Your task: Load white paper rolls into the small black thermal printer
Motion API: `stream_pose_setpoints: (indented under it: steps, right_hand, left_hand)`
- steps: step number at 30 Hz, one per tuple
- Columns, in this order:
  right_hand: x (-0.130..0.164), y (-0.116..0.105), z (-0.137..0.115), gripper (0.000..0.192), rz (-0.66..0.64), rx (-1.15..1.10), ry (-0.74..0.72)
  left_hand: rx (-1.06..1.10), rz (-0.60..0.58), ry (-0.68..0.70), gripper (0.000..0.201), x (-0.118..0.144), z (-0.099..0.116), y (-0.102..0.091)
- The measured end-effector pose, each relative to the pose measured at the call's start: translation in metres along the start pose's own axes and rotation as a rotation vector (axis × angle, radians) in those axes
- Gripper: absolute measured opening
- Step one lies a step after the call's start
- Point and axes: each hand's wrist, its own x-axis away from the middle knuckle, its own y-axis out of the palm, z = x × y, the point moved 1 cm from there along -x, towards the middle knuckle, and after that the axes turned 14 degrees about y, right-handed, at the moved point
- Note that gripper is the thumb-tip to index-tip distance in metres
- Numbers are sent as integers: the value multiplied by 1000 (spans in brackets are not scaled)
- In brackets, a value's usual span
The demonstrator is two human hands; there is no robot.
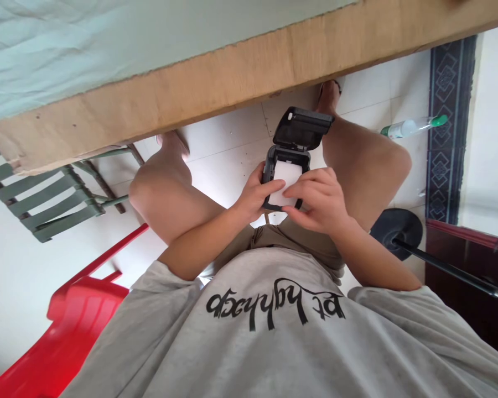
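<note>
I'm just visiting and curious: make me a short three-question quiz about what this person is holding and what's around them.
1. True or false: the lid of the small black device stands open.
2. What fills its open compartment? A) a white paper roll B) batteries C) coins
3. What colour is the cap of the bottle lying on the floor?

Key
1. True; the left hand and right hand both grip the body below the lid.
2. A
3. Green
</note>
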Motion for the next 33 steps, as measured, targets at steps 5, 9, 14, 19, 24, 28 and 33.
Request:
stream_pose_setpoints:
  steps: [5, 9, 14, 19, 24, 28, 33]
  right_hand:
    - [-4, -13, 33, 21, 199, -371, 540]
    - [-9, -4, 58, 52, 53, -653, 625]
    - [-3, 3, 73, 45, 58, -698, 727]
    - [2, 8, 55, 74, -333, -650, 786]
    - [2, 13, 38, 98, -434, -519, 772]
    - [2, 13, 38, 94, -442, -470, 751]
    - [1, 12, 38, 91, -396, -370, 691]
  left_hand:
    - [-20, -89, -19, 89, -3, -6, -4]
    - [-34, -118, -28, 89, -3, -7, -5]
    - [-35, -131, 15, 84, 0, -4, -2]
    - [-8, -118, 55, 75, 7, 6, 5]
    - [-16, -39, 46, 71, 9, 8, 6]
    - [-12, -20, 31, 68, 11, 8, 4]
    - [43, -16, 30, 63, 10, 6, 3]
